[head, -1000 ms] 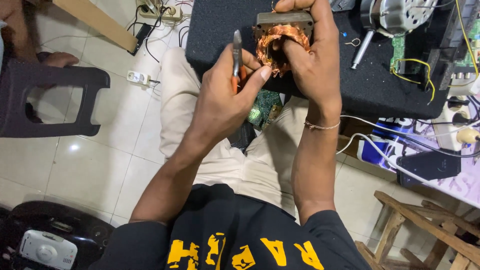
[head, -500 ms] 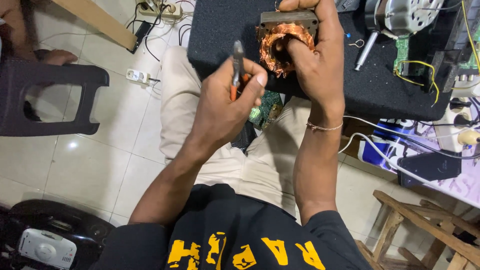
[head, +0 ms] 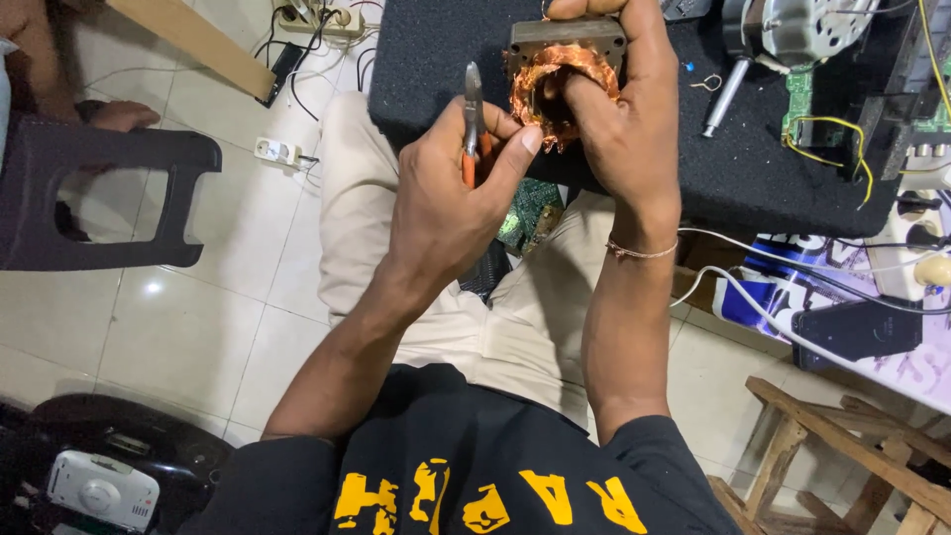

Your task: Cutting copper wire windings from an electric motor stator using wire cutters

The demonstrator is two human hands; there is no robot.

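My right hand (head: 619, 119) grips a motor stator (head: 565, 59), a grey metal core wound with copper wire, over the near edge of the black foam mat (head: 436, 69). Its fingers wrap over the top and side of the stator. In my left hand (head: 446, 188) is a pair of orange-handled pliers (head: 474, 114), jaws pointing up, just left of the copper winding. The left thumb tip reaches toward the coil.
On the mat lie a metal motor (head: 792, 30) with a shaft and a green circuit board (head: 802, 89) with yellow wires. A black plastic stool (head: 89, 188) stands left, a power strip (head: 317, 18) behind it, a wooden stool (head: 852, 446) lower right.
My left hand has shifted slightly left with the pliers, which moved away from the coil and now stand more upright. The right hand keeps its hold on the stator.
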